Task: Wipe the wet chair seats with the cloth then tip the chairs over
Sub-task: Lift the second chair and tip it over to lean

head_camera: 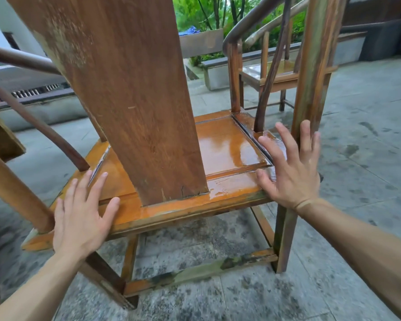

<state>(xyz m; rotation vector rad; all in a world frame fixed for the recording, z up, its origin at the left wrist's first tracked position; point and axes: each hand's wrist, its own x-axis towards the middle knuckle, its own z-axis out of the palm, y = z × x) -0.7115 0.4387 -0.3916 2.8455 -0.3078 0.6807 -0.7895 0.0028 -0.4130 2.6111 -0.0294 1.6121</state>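
A wooden armchair stands right in front of me, seen from behind its broad back splat. Its orange seat shines with water. My left hand hovers open over the seat's rear left corner, fingers spread, holding nothing. My right hand is open at the rear right corner, next to the chair's rear post; I cannot tell if it touches the wood. No cloth is in view.
A second wooden chair with a wet seat stands beyond, to the right. A low stone planter ledge and trees lie behind. Part of another wooden piece sits at the left edge. The stone paving is damp and stained.
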